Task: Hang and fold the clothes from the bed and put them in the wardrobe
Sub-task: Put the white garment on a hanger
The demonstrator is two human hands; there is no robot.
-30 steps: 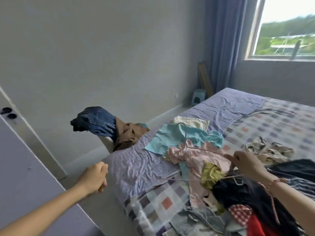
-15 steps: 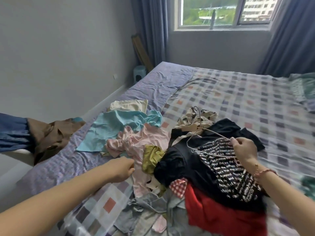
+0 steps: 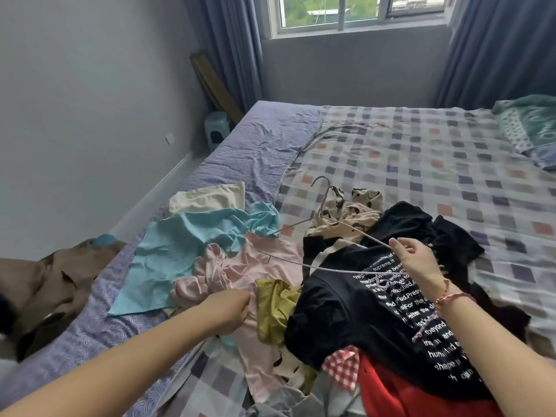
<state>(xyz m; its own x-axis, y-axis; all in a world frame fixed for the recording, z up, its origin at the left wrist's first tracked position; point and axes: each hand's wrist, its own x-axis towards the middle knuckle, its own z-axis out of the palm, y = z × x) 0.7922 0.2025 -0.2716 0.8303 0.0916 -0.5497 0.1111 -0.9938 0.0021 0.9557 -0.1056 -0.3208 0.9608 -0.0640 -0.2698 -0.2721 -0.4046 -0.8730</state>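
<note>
Right hand [image 3: 418, 263] is pinching the wire hanger [image 3: 346, 270] by one arm, above the black T-shirt [image 3: 346, 311]. Left hand [image 3: 231, 305] is curling its fingers into the pink top [image 3: 270, 266], just left of the T-shirt. Probably best: lifting the top clear, finding its neckline, then feeding the hanger in.

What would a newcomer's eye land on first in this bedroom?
A jumble of clothes covers the near end of the checked bed, the black T-shirt with white lettering standing out at right. Above it the right hand pinches a wire hanger, while the left hand grips the pink garment at centre.
</note>
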